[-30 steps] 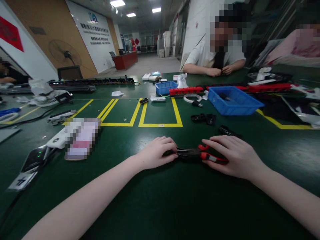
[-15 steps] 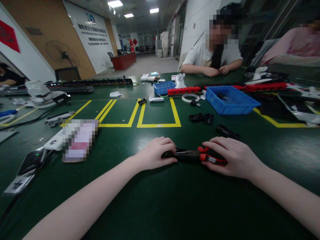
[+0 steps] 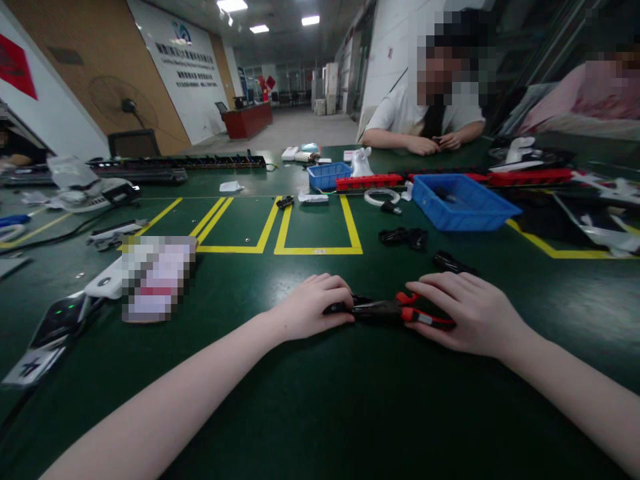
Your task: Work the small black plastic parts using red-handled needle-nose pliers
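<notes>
Red-handled pliers [image 3: 427, 319] with long dark jaws are in my right hand [image 3: 463, 313], its fingers closed round the grips. The jaws point left, to a small black part [image 3: 336, 308] pinched by my left hand [image 3: 317, 303]. Fingers cover most of that part, so its kind cannot be made out. The jaw tips meet it or lie right beside it; which one I cannot tell. Both hands are low over the green table [image 3: 300, 400]. Beyond my right hand lie a black piece [image 3: 454, 263] and a bundle of black pieces [image 3: 403, 238].
A blue bin [image 3: 465, 207] stands at the back right, a smaller blue bin [image 3: 329, 176] left of it. Red strips [image 3: 370, 182] run along the table behind. At left lie a phone [image 3: 159, 280] and a cabled black device [image 3: 60, 319]. Across the table sits a person [image 3: 395, 123].
The hands, pliers and black part keep nearly the same place. The pliers' red grips look slightly shifted. The camera view has moved a little.
</notes>
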The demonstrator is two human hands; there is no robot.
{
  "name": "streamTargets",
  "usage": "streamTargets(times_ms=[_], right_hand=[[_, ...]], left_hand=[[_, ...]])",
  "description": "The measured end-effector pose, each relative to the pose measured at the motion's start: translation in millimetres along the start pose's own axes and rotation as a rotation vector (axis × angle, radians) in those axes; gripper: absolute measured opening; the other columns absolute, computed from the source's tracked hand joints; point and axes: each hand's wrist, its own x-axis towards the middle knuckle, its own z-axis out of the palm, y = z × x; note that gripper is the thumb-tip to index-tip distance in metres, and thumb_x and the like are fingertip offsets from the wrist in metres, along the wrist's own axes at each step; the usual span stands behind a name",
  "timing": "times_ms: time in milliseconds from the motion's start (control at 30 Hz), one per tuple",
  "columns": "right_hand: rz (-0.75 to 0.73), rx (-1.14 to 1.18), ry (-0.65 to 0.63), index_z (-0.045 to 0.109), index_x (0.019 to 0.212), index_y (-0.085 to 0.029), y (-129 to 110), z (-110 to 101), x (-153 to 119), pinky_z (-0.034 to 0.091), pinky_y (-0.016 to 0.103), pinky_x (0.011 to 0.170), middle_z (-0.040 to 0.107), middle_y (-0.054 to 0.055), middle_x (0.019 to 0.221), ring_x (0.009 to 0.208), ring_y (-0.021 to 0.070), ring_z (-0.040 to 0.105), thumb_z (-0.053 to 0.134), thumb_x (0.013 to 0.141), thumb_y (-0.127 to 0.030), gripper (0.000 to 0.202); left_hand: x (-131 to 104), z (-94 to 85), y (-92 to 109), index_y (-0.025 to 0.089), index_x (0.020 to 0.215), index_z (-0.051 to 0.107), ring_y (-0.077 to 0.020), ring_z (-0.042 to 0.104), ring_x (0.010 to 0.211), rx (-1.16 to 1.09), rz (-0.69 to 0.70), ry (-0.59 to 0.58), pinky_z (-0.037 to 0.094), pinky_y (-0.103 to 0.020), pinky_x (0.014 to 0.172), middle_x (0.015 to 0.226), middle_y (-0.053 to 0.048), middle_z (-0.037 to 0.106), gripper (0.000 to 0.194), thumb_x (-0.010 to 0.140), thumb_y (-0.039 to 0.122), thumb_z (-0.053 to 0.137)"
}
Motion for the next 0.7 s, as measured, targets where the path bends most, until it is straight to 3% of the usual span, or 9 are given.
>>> streamTargets(times_ms=[500,700], right_hand=[[0.058,0.079,-0.036,0.053,0.119,-0.011,-2.5,2.2,3.4,0.051,0.042,0.085,0.065,0.017,0.110,0.101,0.0287,0.062,0.056,0.090,-0.041,0.042],[0.045,0.089,-0.101,0.048,0.132,-0.011,-3.2,3.3,4.9,0.051,0.042,0.085,0.062,0.018,0.115,0.103,0.0286,0.060,0.052,0.093,-0.039,0.048]], left_hand=[[0.6,1.3,-1.8,0.018,0.098,0.061,-0.0209,0.059,0.102,-0.046,-0.013,0.019,0.048,-0.036,0.087,0.113,-0.005,0.064,0.013,0.090,0.027,0.066],[-0.4,1.0,-1.3,0.019,0.097,0.061,-0.0213,0.060,0.105,-0.076,-0.007,0.025,0.048,-0.037,0.089,0.116,-0.005,0.063,0.012,0.089,0.027,0.066]])
